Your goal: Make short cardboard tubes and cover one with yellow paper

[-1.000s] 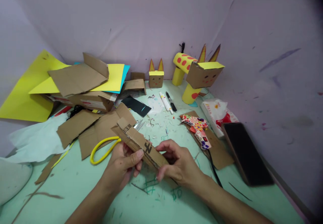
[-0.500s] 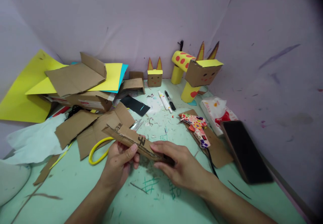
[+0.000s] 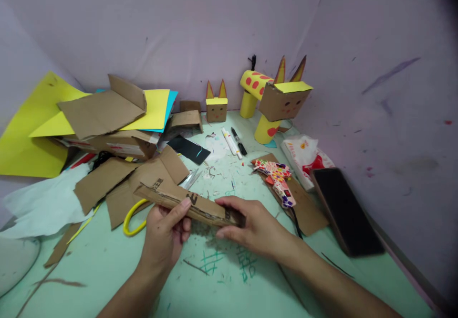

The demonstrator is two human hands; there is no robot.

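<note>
A folded strip of brown cardboard [image 3: 205,207] with dark printing is held above the near part of the table. My left hand [image 3: 168,229] grips its left half, thumb on top and fingers curled beneath. At the right end, my right hand [image 3: 248,222] pinches the strip between thumb and fingers. Just left of my left hand lie scissors with a yellow handle [image 3: 134,220], partly under cardboard. A flower-patterned glue gun [image 3: 277,179] rests on a flat cardboard piece [image 3: 309,217] beyond my right hand.
At the back stand a cardboard animal head [image 3: 216,111] and a spotted yellow animal figure [image 3: 266,129]. White markers [image 3: 232,143], a tissue pack [image 3: 304,163] and a phone [image 3: 347,213] lie to the right. Cardboard and yellow paper [image 3: 36,151] are piled left.
The strip has shifted slightly left with my left hand. My right hand's fingers have moved closer to the strip's right end, showing more of it. The view has turned a little.
</note>
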